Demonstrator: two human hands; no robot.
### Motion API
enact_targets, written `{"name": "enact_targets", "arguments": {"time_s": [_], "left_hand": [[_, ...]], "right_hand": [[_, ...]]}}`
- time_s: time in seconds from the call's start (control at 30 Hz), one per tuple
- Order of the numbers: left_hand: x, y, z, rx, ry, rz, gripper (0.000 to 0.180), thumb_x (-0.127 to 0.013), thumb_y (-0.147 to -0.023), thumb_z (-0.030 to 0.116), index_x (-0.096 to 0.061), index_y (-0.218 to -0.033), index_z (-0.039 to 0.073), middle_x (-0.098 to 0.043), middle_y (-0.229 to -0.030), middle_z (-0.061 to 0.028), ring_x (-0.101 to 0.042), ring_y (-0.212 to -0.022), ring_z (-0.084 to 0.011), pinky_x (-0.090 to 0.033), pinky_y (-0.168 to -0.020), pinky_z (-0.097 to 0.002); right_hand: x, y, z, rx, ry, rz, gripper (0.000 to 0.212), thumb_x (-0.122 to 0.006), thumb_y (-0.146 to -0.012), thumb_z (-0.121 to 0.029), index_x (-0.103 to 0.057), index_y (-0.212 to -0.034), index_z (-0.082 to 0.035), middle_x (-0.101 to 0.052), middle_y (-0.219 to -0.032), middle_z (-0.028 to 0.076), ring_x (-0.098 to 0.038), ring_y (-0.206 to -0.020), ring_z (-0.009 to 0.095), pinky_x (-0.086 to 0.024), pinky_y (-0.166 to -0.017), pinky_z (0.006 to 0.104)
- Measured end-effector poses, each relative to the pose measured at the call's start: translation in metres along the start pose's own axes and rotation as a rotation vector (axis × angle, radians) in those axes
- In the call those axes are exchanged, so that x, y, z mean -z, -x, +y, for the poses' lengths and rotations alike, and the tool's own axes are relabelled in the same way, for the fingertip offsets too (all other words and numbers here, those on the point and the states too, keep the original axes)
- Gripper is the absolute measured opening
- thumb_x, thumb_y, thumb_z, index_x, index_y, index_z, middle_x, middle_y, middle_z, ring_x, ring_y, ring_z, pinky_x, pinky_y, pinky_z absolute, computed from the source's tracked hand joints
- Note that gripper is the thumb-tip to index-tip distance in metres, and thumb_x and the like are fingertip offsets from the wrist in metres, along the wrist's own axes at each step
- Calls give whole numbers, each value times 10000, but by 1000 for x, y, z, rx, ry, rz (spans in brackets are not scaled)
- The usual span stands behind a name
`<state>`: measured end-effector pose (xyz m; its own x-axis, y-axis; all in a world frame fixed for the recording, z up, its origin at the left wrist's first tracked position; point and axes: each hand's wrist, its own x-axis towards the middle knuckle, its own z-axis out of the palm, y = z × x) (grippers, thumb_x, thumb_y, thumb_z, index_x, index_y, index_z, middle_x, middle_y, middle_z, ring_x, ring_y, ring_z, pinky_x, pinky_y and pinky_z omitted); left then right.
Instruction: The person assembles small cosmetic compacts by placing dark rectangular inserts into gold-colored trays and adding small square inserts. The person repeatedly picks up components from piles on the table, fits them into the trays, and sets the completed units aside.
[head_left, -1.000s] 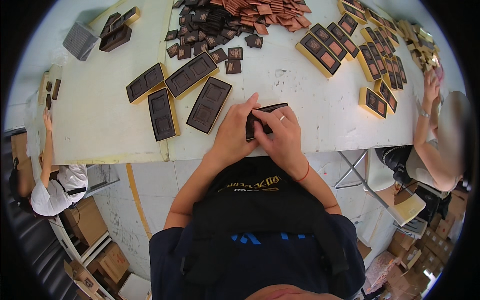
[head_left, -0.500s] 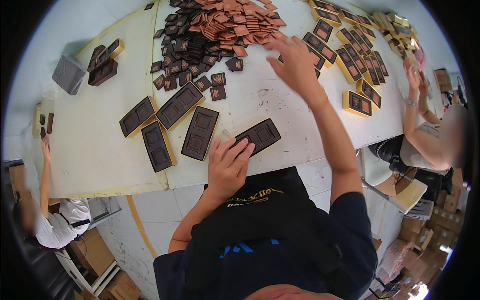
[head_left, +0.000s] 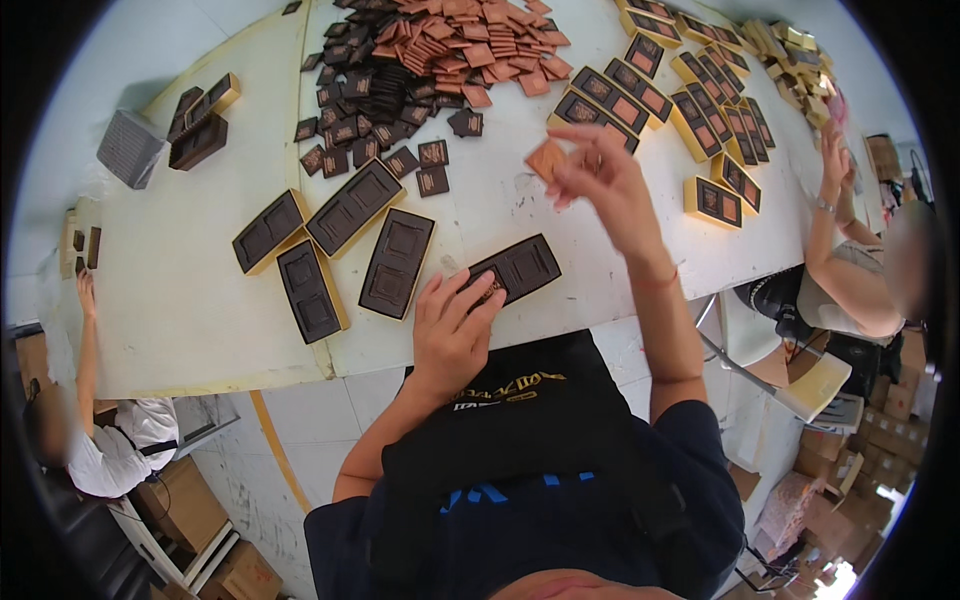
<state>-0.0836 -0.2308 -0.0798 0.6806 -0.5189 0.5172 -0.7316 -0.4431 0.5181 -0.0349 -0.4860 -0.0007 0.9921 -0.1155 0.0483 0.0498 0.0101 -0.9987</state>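
My left hand [head_left: 452, 325] grips the left end of a shallow two-compartment box [head_left: 530, 268] with a dark insert. Under its fingers a dark square packet [head_left: 488, 287] partly shows in the left compartment; the right compartment holds nothing. Above the table my right hand [head_left: 610, 190] is closed on a copper-coloured square packet [head_left: 546, 159], pinched by one edge between thumb and fingers. Left of my hands lie several more gold-edged boxes [head_left: 398, 262] with bare dark inserts. Beyond them spreads a heap of dark square packets [head_left: 345, 130], adjoining a heap of copper-coloured packets [head_left: 470, 45].
Boxes filled with one dark and one copper packet [head_left: 697, 120] stand at the right. A grey block-shaped stack [head_left: 135, 150] and some dark trays [head_left: 200, 140] are at the far left. One co-worker's hand [head_left: 832, 165] shows at right, another's arm [head_left: 88, 330] at left.
My right hand has come back from the copper heap toward me, now with a copper square packet in its fingers. My left hand has stayed at the box.
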Motion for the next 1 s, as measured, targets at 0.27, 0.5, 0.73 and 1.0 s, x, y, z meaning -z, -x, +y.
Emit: {"name": "enact_targets", "arguments": {"time_s": [0.27, 0.5, 0.73, 1.0], "left_hand": [[0, 0, 4, 31, 0, 3, 346, -720, -793, 15, -738, -1114, 143, -669, -1262, -34, -568, -1216, -279, -397, -1075, -484], [0, -1, 1, 16, 49, 23, 365, -709, -777, -4, -732, -1117, 124, -667, -1258, -40, -568, -1211, -294, -439, -1044, -469], [5, -4, 0, 1, 60, 6, 327, -766, -778, 15, -745, -1089, 113, -687, -1225, -64, -591, -1161, -312, -461, -1028, -459], [52, 1, -21, 114, -119, 283, 641, -862, -741, 154, -589, -1307, 27, -622, -1288, -136, -556, -1204, -323, -403, -1053, -445]], "right_hand": [[-46, 90, 48, 274, 708, 268, 364, -734, -832, -32, -703, -1190, -91, -681, -1077, 78, -590, -1060, 288, -461, -927, 382], [-44, 92, 45, 338, 934, 206, 367, -781, -795, -68, -704, -1154, -88, -571, -1350, 120, -514, -1229, 333, -424, -1000, 434], [-36, 95, 42, 435, 897, -128, 436, -808, -778, -126, -692, -1198, -105, -647, -1316, 83, -515, -1337, 343, -370, -1130, 512], [31, 106, 53, 411, 1292, 172, 540, -770, -783, -30, -657, -1305, -113, -629, -1373, 90, -477, -1375, 354, -333, -1154, 495]]}}
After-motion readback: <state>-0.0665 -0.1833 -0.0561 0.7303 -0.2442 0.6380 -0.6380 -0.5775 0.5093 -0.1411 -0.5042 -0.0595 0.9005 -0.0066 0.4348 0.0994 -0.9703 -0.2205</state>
